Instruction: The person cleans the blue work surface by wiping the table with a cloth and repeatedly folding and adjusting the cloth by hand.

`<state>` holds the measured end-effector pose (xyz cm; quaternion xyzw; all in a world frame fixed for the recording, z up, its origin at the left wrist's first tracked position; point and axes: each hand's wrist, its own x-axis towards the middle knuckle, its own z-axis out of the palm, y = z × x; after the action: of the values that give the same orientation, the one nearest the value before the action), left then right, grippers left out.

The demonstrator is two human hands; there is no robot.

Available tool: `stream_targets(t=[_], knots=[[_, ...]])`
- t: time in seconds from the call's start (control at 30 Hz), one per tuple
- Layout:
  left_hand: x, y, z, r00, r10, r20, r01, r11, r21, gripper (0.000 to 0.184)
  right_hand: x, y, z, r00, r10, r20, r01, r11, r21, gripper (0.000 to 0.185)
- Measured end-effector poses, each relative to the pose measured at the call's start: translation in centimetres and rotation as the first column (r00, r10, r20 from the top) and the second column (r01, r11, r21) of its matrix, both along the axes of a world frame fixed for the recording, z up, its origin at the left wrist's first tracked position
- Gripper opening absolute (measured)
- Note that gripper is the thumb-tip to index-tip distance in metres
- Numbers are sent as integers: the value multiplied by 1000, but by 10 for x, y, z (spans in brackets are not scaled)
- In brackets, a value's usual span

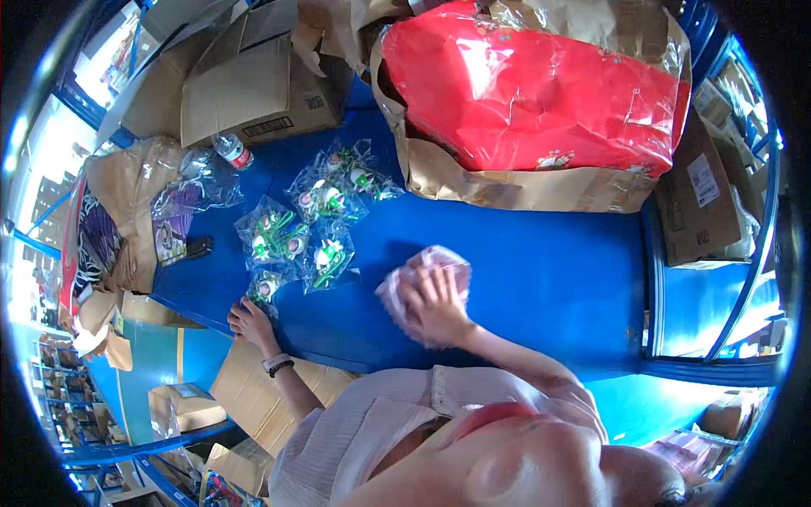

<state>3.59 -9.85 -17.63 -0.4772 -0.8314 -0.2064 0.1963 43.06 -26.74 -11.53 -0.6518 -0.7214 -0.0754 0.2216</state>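
Seen from the head camera, a person in a pale ribbed top [355, 431] worked at a blue table [549, 287], the right hand [435, 304] laid over a crumpled pink bundle [414, 283] right of the clear plastic packets [329, 198]. The fingers of that hand were spread open across the bundle's top, pointing toward the far side of the table. The bundle, pale pink with whitish patches and a wrinkled, uneven rim, lay flat on the bare blue surface; it was nearly as wide as it was long, with no clear long axis, and blur hid whether it was cloth or film. No lettering could be made out on it.

The left hand [247, 321], a band [277, 363] around its wrist, rested at the table's near left edge with fingers apart and slightly bent, just beside the nearest packet; whether they touched it could not be told. The packets held green, white and pinkish pieces.

A bottle [232, 152] with a red-and-white label leaned near an open carton [253, 97] bearing a dark printed panel and a square code. A second carton [697, 190], at right, carried a white label. All that print was too small to read. At the far side, glossy red wrapping [532, 93] with small printed figures filled a brown paper bag [524, 190].
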Motion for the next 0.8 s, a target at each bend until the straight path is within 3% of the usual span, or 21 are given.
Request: stream_targets(t=[0.07,0.33,0.4,0.43,0.47,0.53,0.6,0.63,0.73,0.8], knots=[[5,2,4,999,-11,43,12,1000,-26,44,-21,-4,-1,955,294,-48,-293,956,32,56],[4,1,3,998,-40,38,40,999,-2,43,-8,-7,-11,868,476,-138,-487,872,-53,61],[1,1,0,998,-62,12,62,998,25,43,24,-17,-7,923,353,-151,-368,926,-88,57],[1,2,0,998,-65,15,64,998,24,43,48,-18,-3,956,281,-86,-293,936,-196,55],[1,2,-1,999,-52,17,52,999,8,43,73,-22,11,984,130,-123,-154,965,-214,53],[1,0,1,999,-26,21,26,999,-22,42,129,-34,2,990,-94,-109,86,994,-71,53],[5,3,2,999,-14,31,15,1000,-26,42,193,-54,1,948,-294,-121,288,955,-64,55],[7,4,3,999,-17,34,17,999,-27,42,233,-69,-30,904,-427,-31,428,900,87,54],[8,0,7,999,-23,34,24,999,-38,42,313,-110,-48,707,-707,33,696,703,145,52],[8,0,11,999,-22,38,23,999,-31,43,327,-109,-60,666,-743,69,729,667,151,53]])
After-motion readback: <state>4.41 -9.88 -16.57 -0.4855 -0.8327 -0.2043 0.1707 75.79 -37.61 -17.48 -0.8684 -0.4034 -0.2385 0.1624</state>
